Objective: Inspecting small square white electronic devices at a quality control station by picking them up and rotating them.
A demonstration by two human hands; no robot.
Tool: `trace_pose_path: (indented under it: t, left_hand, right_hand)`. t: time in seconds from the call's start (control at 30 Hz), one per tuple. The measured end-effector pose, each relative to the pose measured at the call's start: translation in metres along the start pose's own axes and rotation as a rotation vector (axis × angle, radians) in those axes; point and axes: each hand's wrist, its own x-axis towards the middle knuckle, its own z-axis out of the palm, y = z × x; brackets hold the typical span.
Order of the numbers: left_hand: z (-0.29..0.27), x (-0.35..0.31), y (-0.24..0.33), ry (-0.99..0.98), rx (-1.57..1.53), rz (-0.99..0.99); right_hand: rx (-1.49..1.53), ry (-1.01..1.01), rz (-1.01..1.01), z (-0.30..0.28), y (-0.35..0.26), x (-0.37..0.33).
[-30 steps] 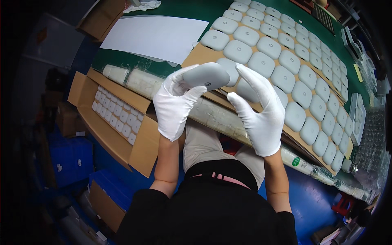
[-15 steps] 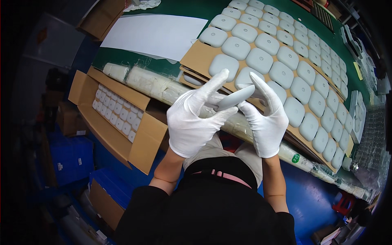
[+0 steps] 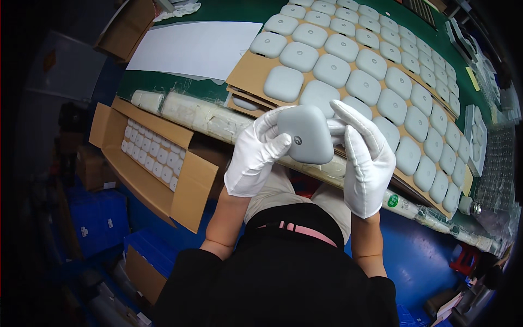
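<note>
Turned from nearly edge-on half a second ago, the grey case (image 3: 306,133) now shows you its broad, marked face, leaving that surface plainly visible. Your left hand (image 3: 251,158) grasps its left side, thumb on the face, above the wrapped roll (image 3: 204,116) along the table's near edge. Your right hand (image 3: 369,166) is loosely bent by the opposite side, a finger reaching behind; you cannot tell whether it grips.

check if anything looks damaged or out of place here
The long wrapped roll along the near edge of the green table looks wrinkled and stained; a crumpled white cloth lies loose at the far left, both untidy. The grey piece in the left hand shows no visible damage.
</note>
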Motion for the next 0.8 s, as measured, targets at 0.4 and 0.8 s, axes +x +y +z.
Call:
trace_pose_path:
  t: [0.4, 0.8]
  left_hand:
    - [0.039, -0.012, -0.003, 0.027, -0.220, -0.185]
    - [0.048, -0.028, 0.004, -0.089, -0.082, 0.056]
  right_hand:
    - [-0.119, 0.054, 0.072, -0.013, -0.004, 0.003]
    - [0.113, -0.051, 0.219, -0.020, 0.011, -0.002]
